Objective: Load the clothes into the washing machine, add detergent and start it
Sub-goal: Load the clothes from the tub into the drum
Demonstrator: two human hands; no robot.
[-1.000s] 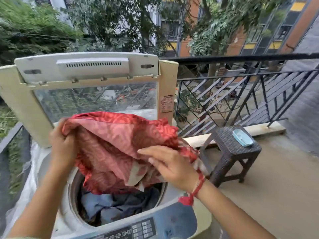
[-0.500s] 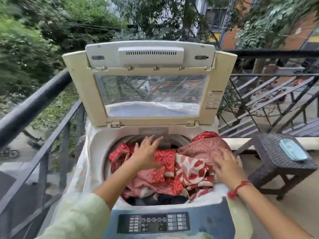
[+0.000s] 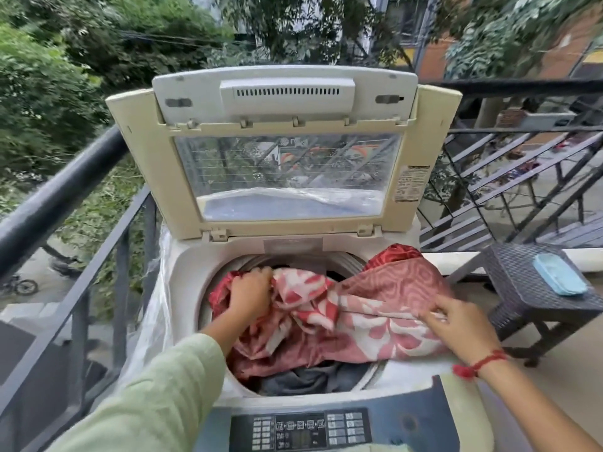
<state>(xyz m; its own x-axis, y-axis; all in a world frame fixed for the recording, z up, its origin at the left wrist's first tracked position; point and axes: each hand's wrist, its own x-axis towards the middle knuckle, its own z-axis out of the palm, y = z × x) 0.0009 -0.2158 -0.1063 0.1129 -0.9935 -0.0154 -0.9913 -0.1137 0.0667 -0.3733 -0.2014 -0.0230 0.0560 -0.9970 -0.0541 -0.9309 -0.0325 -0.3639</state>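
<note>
A top-loading washing machine (image 3: 182,288) stands in front of me with its lid (image 3: 284,151) raised upright. A red and white patterned cloth (image 3: 368,308) lies across the drum mouth and spills over the right rim. Dark clothes (image 3: 303,378) show underneath it in the drum. My left hand (image 3: 251,293) is fisted in the cloth's left end, over the drum. My right hand (image 3: 456,324) pinches the cloth at the right rim. The control panel (image 3: 300,430) is at the bottom edge.
A black metal railing (image 3: 65,194) runs along the left and behind the machine. A dark wicker stool (image 3: 528,288) stands at the right with a light blue flat object (image 3: 559,278) on it. Tan balcony floor lies beyond the stool.
The cloth was held up above the drum, then lowered onto it. My left hand went from flat on the cloth to gripping it. The view shifted to face the machine squarely.
</note>
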